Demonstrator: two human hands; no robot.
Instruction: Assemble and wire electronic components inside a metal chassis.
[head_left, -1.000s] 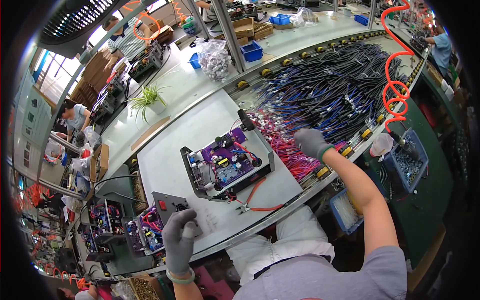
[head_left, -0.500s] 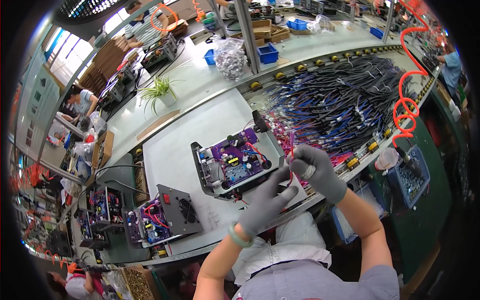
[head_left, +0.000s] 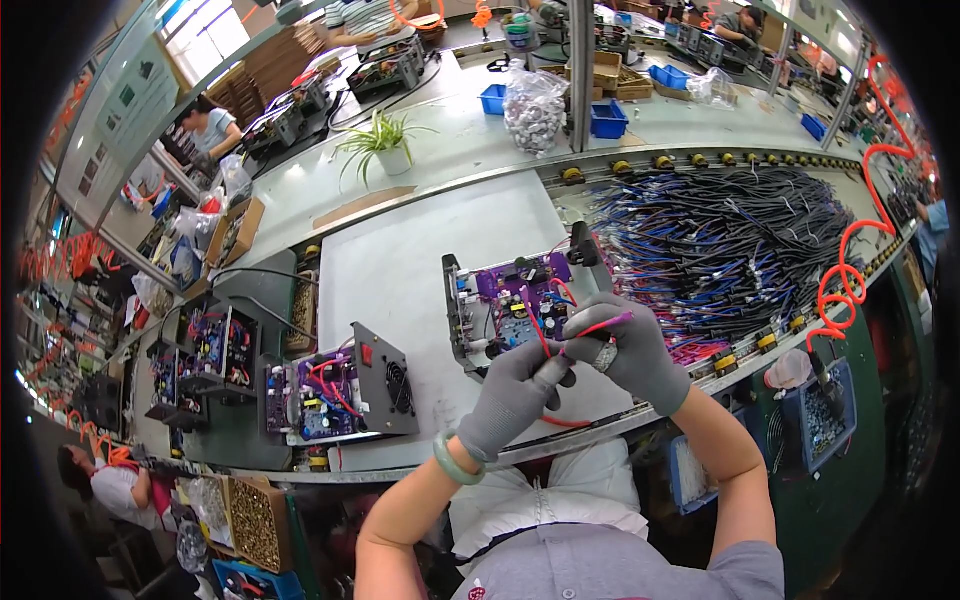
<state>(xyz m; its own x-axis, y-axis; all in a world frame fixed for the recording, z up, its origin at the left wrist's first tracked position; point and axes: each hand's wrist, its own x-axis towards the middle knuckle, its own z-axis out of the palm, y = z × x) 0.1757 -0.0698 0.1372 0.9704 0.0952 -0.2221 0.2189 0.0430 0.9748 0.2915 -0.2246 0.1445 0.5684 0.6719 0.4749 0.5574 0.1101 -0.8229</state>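
While I watch from afar through the head camera, the left hand (head_left: pixel 508 398) and the right hand (head_left: pixel 634 360), both in grey gloves (head_left: pixel 484 428), meet over the near side of the worktop (head_left: pixel 400 262). Their fingers are closed: the left ones pinch some thin red and pink wires (head_left: pixel 604 326), and the right ones grip them just beside, so the two sets nearly touch. How many strands there are I cannot tell, since the gloves hide the middle. One end stands up between the hands, and another sticks out to the right across the right glove.

The wires sit up in the air at the near side of the open metal box (head_left: pixel 451 278). From my angle they overlap its purple board (head_left: pixel 494 284), and I cannot tell whether they touch it.

By my judgement they are very light and bendy with a little spring, and their smooth coat could slip under a glove. I would take hold close to an end, on the coating, with a thumb-and-finger pinch, and spare the tips any hard tug. The board looks more fragile, so I would hold that box by its metal walls. To the right lies a big pile of cables (head_left: pixel 745 235).
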